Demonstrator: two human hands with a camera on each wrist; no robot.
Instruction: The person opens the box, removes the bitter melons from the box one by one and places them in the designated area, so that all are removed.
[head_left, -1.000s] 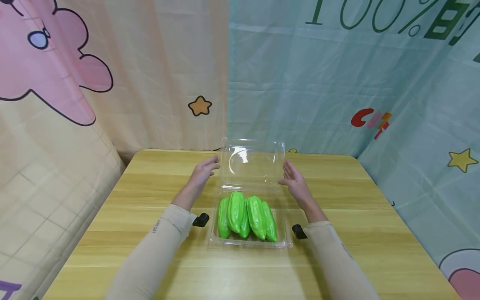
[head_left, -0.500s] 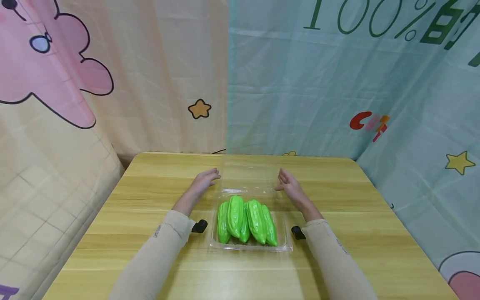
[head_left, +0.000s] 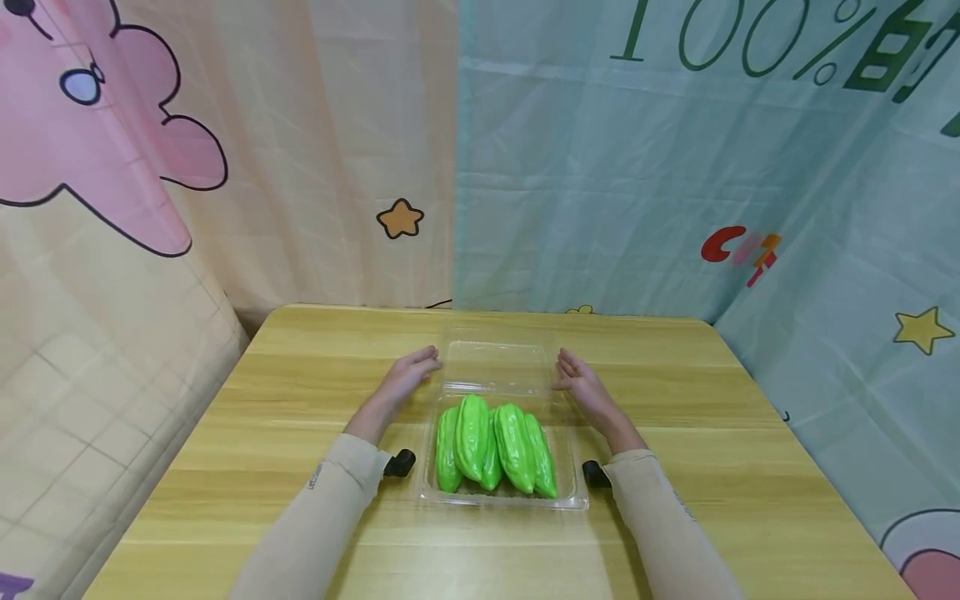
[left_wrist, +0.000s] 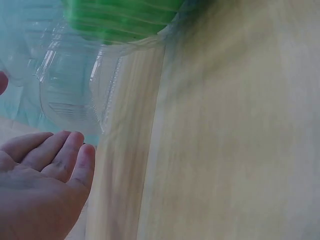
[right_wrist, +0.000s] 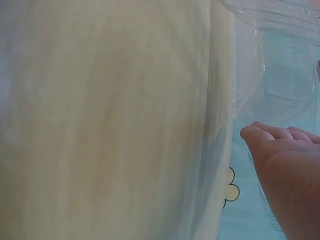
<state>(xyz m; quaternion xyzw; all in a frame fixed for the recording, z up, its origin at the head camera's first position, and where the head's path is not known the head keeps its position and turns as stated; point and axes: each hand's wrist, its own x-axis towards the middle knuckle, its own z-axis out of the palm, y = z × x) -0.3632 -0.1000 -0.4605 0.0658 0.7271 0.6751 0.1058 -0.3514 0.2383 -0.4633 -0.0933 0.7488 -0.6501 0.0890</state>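
Note:
A clear plastic clamshell box [head_left: 504,502] sits on the table, its hinged lid [head_left: 497,367] folded back away from me. Several glossy green ridged fruits [head_left: 516,450] lie side by side in its base. My left hand [head_left: 405,377] is beside the lid's left edge, fingers extended and holding nothing. On the other side, my right hand [head_left: 588,387] mirrors it, palm facing the lid. In the left wrist view the fingertips [left_wrist: 86,152] are close to the clear lid [left_wrist: 70,100]. The right wrist view has the right hand [right_wrist: 290,167] just short of the lid [right_wrist: 287,75].
The light wood table [head_left: 300,433] stretches out on both sides of the box. Behind its far edge hang printed curtains [head_left: 570,192]. A black wrist camera [head_left: 400,463] protrudes under the left cuff, and another [head_left: 596,474] under the right.
The lid, raised upright a second ago, has tipped back and down toward the far side of the table. Both hands have lowered with it, staying at its sides.

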